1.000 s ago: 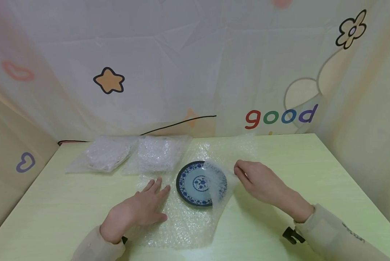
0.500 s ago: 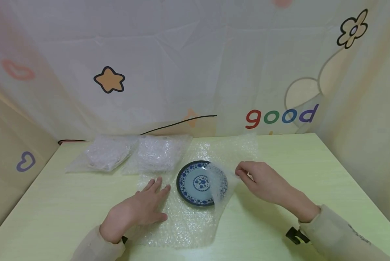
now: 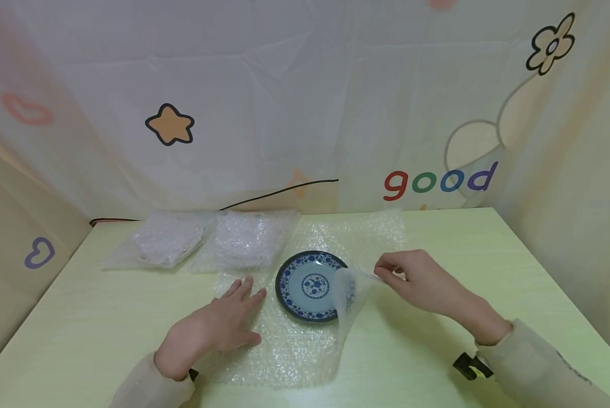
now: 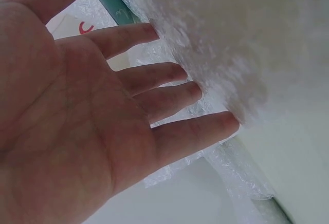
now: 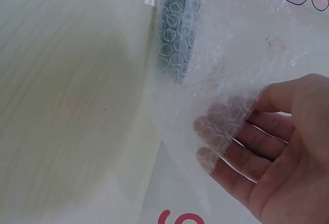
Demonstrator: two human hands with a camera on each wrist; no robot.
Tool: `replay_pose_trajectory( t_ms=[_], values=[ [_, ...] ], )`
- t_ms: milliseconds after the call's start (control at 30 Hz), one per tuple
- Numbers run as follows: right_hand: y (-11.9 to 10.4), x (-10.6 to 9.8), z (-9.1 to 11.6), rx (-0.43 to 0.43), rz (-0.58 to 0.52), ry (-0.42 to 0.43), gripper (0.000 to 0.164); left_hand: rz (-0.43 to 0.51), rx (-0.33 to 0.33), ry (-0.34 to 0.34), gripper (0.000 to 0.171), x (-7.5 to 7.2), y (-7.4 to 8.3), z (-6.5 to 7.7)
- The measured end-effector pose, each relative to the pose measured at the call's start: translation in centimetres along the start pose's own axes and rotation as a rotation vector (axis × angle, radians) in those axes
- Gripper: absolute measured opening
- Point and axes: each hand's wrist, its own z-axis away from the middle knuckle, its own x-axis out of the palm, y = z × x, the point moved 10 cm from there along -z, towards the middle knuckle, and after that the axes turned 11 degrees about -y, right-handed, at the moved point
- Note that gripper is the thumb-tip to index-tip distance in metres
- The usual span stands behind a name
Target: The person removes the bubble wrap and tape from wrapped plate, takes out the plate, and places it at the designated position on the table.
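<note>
A blue-and-white patterned plate [image 3: 305,289] lies on a sheet of bubble wrap [image 3: 279,357] in the middle of the table. My right hand [image 3: 419,280] pinches a corner of the wrap to the right of the plate, and that flap covers the plate's right edge. In the right wrist view the fingers [image 5: 247,157] show through the bubble wrap [image 5: 205,100]. Left of the plate, my left hand [image 3: 220,323] rests on the wrap with its fingers spread. The left wrist view has the palm [image 4: 82,126] facing the camera, with the fingertips against the wrap.
Two bubble-wrapped bundles, one farther left [image 3: 169,238] and one nearer the middle [image 3: 246,238], lie at the back left of the table [image 3: 488,272]. Behind the table hangs a printed curtain [image 3: 284,113].
My right hand has moved slightly to the right, drawing the flap off more of the plate, so more of its face shows. My left hand has stayed in place.
</note>
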Motion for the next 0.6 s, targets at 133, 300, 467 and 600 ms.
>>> replay_pose_trajectory(
  t_ms=[133, 300, 467, 600],
  values=[
    [-0.07, -0.27, 0.22, 0.0, -0.011, -0.004, 0.01, -0.005, -0.001, -0.001, 0.082, -0.03, -0.01, -0.01],
    [0.24, -0.2, 0.28, 0.023, -0.025, -0.033, 0.009, -0.011, 0.005, 0.007, 0.083, -0.13, -0.07, 0.1],
    [0.7, -0.09, 0.33, 0.043, -0.018, -0.061, 0.009, -0.025, 0.005, 0.015, 0.083, -0.25, -0.18, 0.24],
    [0.82, -0.19, 0.44, 0.038, -0.018, -0.08, 0.012, -0.031, 0.004, 0.02, 0.083, -0.28, -0.28, 0.2]
  ],
)
